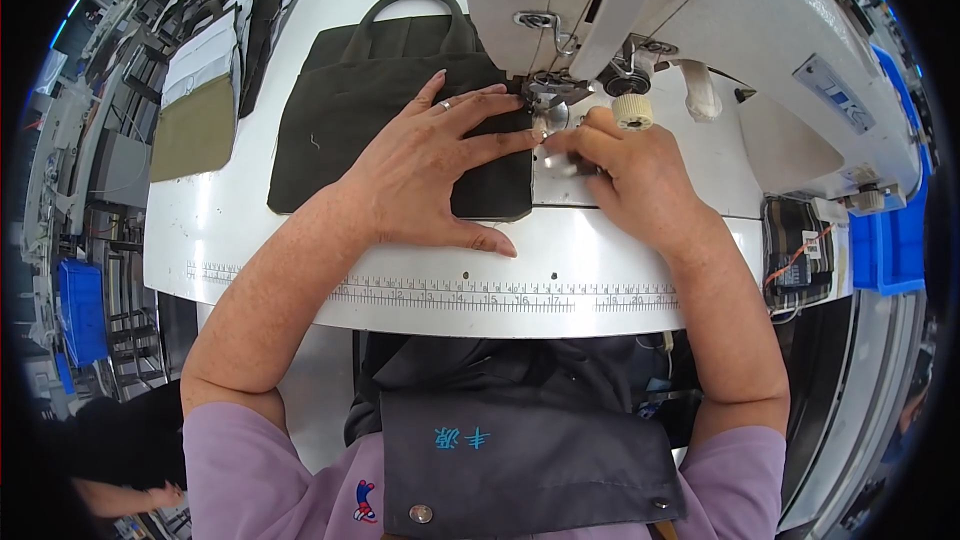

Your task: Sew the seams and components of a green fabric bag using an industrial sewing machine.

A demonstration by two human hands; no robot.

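Note:
A dark olive fabric bag piece [335,120] with a looped carrying handle [385,5] lies flat on the white sewing table. Spread across its right part is my left hand [425,145], fingers apart, a ring on one of them. The fingertips reach the right edge of the fabric, beside the presser foot [545,105] of the sewing machine [640,0]. My right hand [640,165] is closed just right of that edge, close to the needle area. Its fingers grip a small shiny metal tool [562,162], smeared by motion, so its exact kind is unclear.
Stacked fabric pieces [195,125], olive, white and black, lie on the table's left. A printed ruler [440,295] runs along the front edge. At the right corner is a striped cloth pouch [797,250], with a blue bin [895,240] beyond. Another person's hand [163,497] shows lower left.

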